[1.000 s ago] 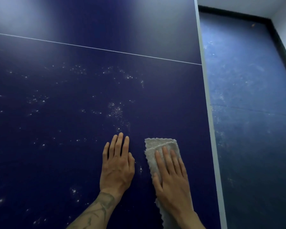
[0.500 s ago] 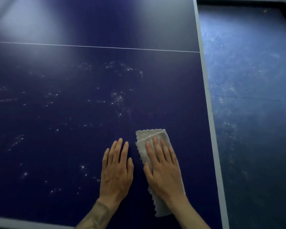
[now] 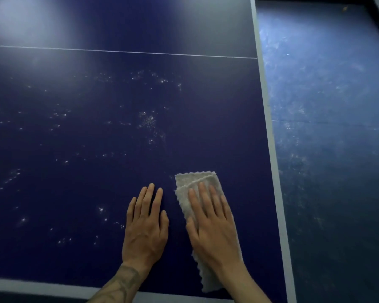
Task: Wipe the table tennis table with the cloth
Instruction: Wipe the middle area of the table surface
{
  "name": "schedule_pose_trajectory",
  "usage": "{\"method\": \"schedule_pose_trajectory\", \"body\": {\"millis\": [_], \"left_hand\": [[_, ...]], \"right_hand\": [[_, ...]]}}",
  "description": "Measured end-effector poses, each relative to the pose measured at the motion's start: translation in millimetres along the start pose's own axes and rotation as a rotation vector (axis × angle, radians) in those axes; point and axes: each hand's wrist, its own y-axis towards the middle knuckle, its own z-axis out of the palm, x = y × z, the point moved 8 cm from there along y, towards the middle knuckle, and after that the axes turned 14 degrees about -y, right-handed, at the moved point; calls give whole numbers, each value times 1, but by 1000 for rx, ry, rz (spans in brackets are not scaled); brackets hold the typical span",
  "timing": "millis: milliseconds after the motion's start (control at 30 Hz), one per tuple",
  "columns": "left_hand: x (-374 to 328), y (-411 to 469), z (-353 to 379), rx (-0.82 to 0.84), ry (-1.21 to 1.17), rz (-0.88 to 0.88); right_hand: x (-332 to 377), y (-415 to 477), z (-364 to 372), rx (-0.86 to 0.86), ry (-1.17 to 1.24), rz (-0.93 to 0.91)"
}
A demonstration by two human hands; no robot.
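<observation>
Head camera: a person leans over a dark blue table tennis table [image 3: 85, 138], both hands flat on its surface near the corner where the pale near edge band [image 3: 31, 285] meets the pale right edge band [image 3: 269, 127]. The right hand [image 3: 212, 226], fingers straight and slightly spread, presses down on a folded off-white cloth [image 3: 197, 180] with a scalloped hem. The cloth lies on the table close to the right edge band. Its far end shows beyond the fingertips and its near end sticks out below the wrist, near the front edge. The left hand [image 3: 146, 228] lies open, palm down, fingers together, on bare table just left of the cloth and not touching it. A dark tattoo [image 3: 120, 283] marks the left forearm; its design is too blurred to make out, and whether it carries lettering cannot be told. White specks [image 3: 149, 123] are scattered ahead and to the left of the hands, thickest in a cluster beyond the cloth. A thin white line [image 3: 140, 52] crosses the table farther out, with pale glare beyond it. Open tabletop runs ahead and left of both hands; to the right only a narrow blue strip separates the cloth from the edge band. Past that edge lies a scuffed blue floor [image 3: 337, 149].
</observation>
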Motion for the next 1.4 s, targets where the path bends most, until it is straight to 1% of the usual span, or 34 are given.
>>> {"method": "schedule_pose_trajectory", "body": {"millis": [33,67,167,233,267,333,433,467,500,533,567,667,733,800,867,933,1000,1033,1067,1133,1200,1267,1300,1333,1400], "left_hand": [[1,0,0,3,-8,-6],[1,0,0,5,-18,-10],[3,1,1,-3,-36,-17],[3,0,2,0,-41,-21],[3,0,2,0,-43,-23],[4,0,2,0,-38,-24],[2,0,1,-1,-28,-16],[2,0,1,-3,-25,-13],[2,1,2,-5,-28,-12],[3,1,1,-7,-33,-14],[3,1,1,-10,-37,-15],[3,1,2,-15,-36,-11],[3,1,3,-15,-36,-7],[4,0,3,-17,-29,-8],[5,0,4,-15,-25,-7],[4,0,4,-22,-28,1],[4,0,3,-29,-35,5],[3,1,3,-31,-39,2],[3,2,3,-30,-43,-1],[3,2,3,-30,-46,-3],[4,1,3,-27,-51,-3],[5,1,3,-23,-47,-1],[5,1,4,-20,-41,1],[6,1,4,-17,-38,1],[7,0,4,-19,-36,3]], "right_hand": [[-14,-11,2,1,-13,3],[-35,-20,4,4,-28,44],[-94,-28,5,41,-23,263],[-99,-14,4,61,3,362],[-89,-3,0,52,24,377],[-54,18,-4,55,49,308],[-1,14,-4,27,-1,45],[4,3,-2,15,-14,-29],[-1,-9,0,13,-19,-65],[-16,-21,3,19,-21,-53],[-38,-32,6,27,-22,5],[-103,-46,7,53,-11,276],[-108,-36,4,54,0,380],[-80,-15,-1,46,19,353],[-37,-3,-1,44,25,224],[-3,-14,1,22,-3,55],[-4,-40,6,7,-26,-32],[-20,-54,8,13,-38,-16],[-42,-68,10,26,-52,42],[-86,-87,11,56,-59,210],[-107,-87,12,83,-45,348],[-95,-69,8,70,-12,418],[-80,-56,5,58,8,419],[-62,-43,3,51,29,400],[-18,-25,3,42,37,305]]}}
